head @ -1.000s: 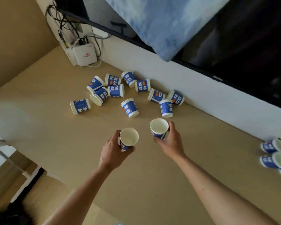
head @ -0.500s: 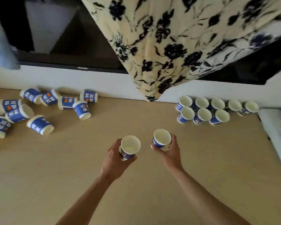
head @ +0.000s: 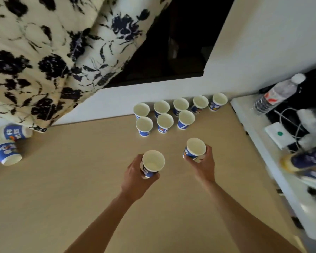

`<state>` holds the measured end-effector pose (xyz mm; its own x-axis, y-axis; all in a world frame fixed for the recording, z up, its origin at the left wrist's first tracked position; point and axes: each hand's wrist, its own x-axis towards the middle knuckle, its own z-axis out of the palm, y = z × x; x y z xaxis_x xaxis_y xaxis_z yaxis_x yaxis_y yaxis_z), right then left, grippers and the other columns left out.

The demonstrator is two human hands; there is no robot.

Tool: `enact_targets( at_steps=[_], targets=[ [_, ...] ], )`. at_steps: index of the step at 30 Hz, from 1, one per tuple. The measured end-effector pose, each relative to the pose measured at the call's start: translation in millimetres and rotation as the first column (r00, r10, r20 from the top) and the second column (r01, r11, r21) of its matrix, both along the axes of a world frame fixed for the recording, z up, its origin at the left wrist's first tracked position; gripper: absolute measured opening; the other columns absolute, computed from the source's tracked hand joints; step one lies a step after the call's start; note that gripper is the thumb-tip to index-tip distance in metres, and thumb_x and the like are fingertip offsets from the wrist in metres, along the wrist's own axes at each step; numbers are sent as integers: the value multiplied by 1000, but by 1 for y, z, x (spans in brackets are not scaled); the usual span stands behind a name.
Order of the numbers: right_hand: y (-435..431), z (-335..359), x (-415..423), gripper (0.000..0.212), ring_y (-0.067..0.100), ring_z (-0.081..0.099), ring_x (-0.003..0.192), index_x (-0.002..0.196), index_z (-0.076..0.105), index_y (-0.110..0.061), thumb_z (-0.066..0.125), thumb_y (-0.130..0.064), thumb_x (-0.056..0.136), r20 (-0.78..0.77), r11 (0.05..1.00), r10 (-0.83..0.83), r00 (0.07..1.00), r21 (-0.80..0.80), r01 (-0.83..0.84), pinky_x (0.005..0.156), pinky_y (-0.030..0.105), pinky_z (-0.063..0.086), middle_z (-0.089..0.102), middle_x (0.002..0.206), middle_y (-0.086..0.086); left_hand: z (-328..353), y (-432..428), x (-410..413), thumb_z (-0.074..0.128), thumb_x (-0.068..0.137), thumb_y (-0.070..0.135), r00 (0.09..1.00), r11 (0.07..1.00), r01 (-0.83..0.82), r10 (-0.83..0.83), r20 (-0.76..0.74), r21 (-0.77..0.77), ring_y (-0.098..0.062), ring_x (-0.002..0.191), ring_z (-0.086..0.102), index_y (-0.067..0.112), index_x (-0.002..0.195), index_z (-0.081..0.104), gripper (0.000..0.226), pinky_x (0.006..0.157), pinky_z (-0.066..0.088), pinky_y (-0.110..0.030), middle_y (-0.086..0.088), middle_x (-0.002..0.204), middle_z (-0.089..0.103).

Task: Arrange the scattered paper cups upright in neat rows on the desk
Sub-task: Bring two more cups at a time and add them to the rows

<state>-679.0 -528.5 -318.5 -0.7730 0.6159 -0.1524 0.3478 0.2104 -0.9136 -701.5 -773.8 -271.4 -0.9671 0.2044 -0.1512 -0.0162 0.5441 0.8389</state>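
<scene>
My left hand grips a blue-and-white paper cup upright, mouth up, above the tan desk. My right hand holds a second upright cup a little farther and to the right. Beyond them, several cups stand upright in two rows against the white wall: a back row and a front row of three. At the left edge, tipped cups lie on their sides.
A floral cloth hangs over the desk's far left. To the right is a white shelf with a water bottle, cables, a white box and a blurred blue-and-yellow object.
The view has swung right: the upright rows are now near and centred, the scattered cups have slid to the left edge. Both hands still carry their cups, now closer to the rows.
</scene>
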Motion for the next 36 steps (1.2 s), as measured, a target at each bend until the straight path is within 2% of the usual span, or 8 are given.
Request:
enact_targets(
  at_steps=[6,12,17,22,25,31,33,36],
  targets=[
    [74,-4,-42,68,-17,58,88,123,49,-30,89,-28,68,39,999,-34,999,37,33,67,3,42,61,99,-28,-3,56,-10,87,62,30,1000,1000,25,-25,14,-7,-5,81,62,32,112,56,59,68,47,-18,16,94,68],
    [108,-18,-86,65,12,61,96,124,51,-19,87,-26,71,66,994,38,997,99,-44,81,26,47,65,109,-9,-5,90,-18,87,64,27,1000,1000,1,-1,12,-21,-6,75,59,27,112,57,57,68,48,-21,14,92,68],
    [121,-31,-113,59,11,59,93,118,52,-19,86,-26,70,68,989,64,996,128,-72,69,16,42,62,102,-13,-6,107,-28,86,64,27,1000,1000,-19,19,15,-22,-9,76,60,26,113,57,57,68,48,-21,14,93,68],
    [128,-46,-128,60,11,58,91,115,52,-20,88,-29,68,79,986,59,995,153,-71,75,25,43,62,101,-13,-11,113,-31,86,63,30,999,999,-34,35,30,-43,-3,75,60,30,110,56,55,63,41,-8,15,90,67],
    [129,-51,-133,61,8,57,90,115,52,-22,88,-29,67,65,987,52,997,146,-61,73,22,42,62,101,-15,-14,113,-30,86,63,30,999,998,-29,31,39,-55,-3,74,59,31,110,56,55,62,41,-8,15,87,66],
    [132,-49,-144,56,-14,56,80,106,49,-29,88,-26,66,37,993,47,998,111,-50,62,-1,40,59,90,-27,-13,116,-34,86,64,31,999,998,-36,37,24,-54,-2,74,59,31,112,56,57,64,42,-7,15,88,66],
    [133,-49,-145,56,-24,54,82,106,48,-32,87,-25,67,35,994,46,998,101,-49,62,0,40,60,91,-27,-13,118,-35,86,64,31,999,998,-35,36,24,-57,-3,74,59,32,112,56,57,64,42,-8,15,88,66],
    [135,-51,-146,57,-24,54,83,111,51,-30,87,-24,68,23,995,38,999,95,-40,63,5,40,60,91,-28,-12,121,-36,86,63,31,999,997,-37,38,17,-62,-3,72,58,31,110,56,56,62,41,-8,15,85,65]
  ],
)
